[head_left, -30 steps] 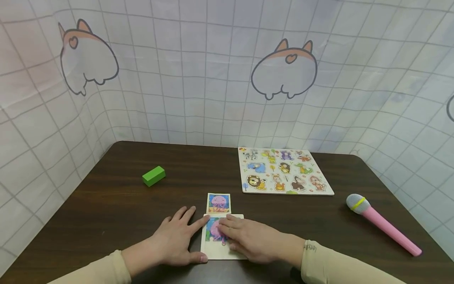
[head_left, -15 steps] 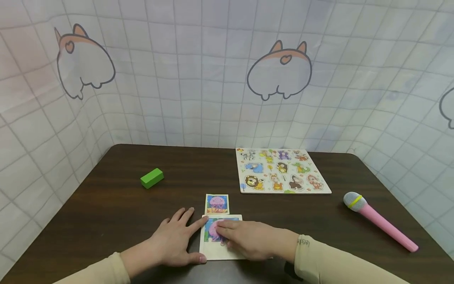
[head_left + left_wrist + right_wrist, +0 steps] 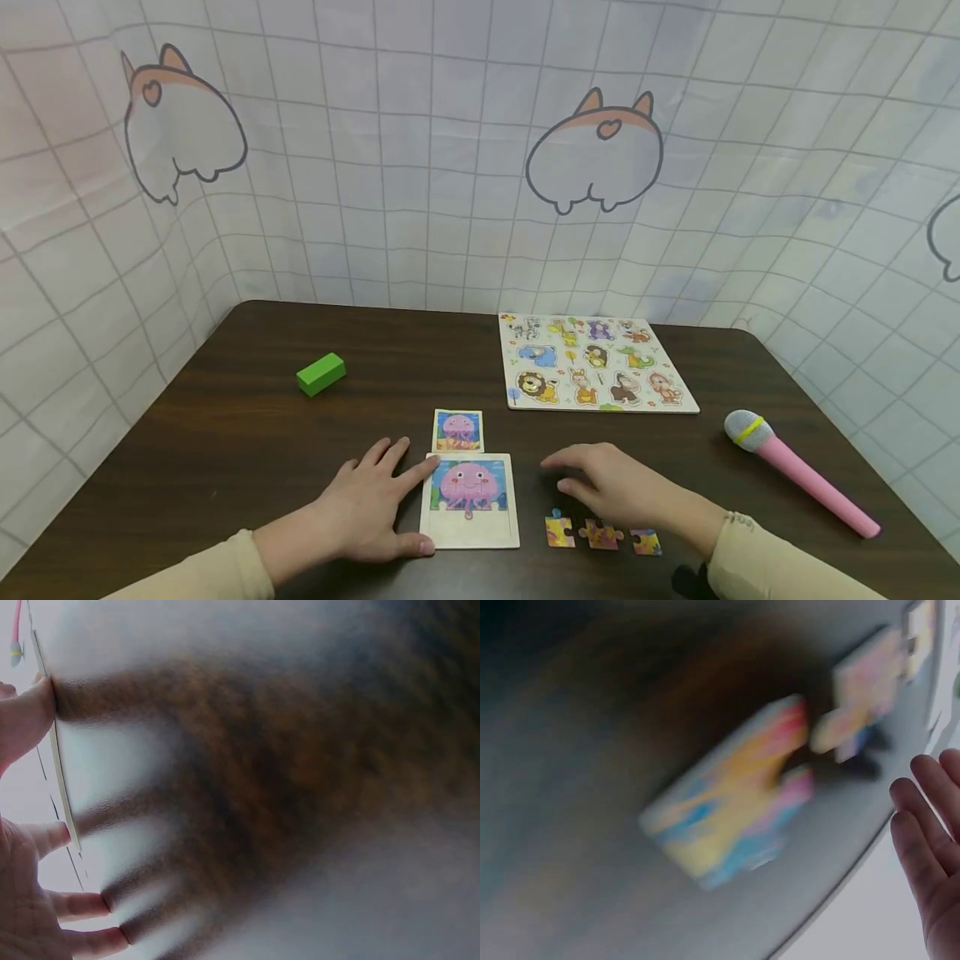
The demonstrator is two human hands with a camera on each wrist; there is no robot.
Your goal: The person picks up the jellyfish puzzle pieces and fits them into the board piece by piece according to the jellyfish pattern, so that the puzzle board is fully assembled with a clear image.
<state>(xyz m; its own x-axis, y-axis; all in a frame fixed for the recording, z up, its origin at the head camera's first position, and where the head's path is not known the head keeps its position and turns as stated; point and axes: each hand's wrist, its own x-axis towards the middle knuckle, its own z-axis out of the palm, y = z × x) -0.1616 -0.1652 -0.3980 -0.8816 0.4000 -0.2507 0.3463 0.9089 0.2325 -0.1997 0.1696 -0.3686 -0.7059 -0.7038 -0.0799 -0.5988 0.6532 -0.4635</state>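
Observation:
A pale jigsaw frame lies in front of me in the head view. Its upper part holds fitted pieces of a pink jellyfish picture; below them pale board shows. My left hand rests spread on the table, index fingertip and thumb at the frame's left edge. To the right of the frame my right hand hovers with loose fingers, holding nothing. Just below it lie three jigsaw pieces: a left one, a middle one and a right one. One piece looms large and blurred in the right wrist view.
A small jellyfish picture card touches the frame's far edge. A green block lies at the left, an animal puzzle board at the back, and a pink toy microphone at the right. A grid-patterned cloth hangs behind the table.
My right hand has left the fitted jellyfish pieces and moved right, over the three loose pieces, uncovering the picture and those pieces. The left hand has stayed at the frame's edge.

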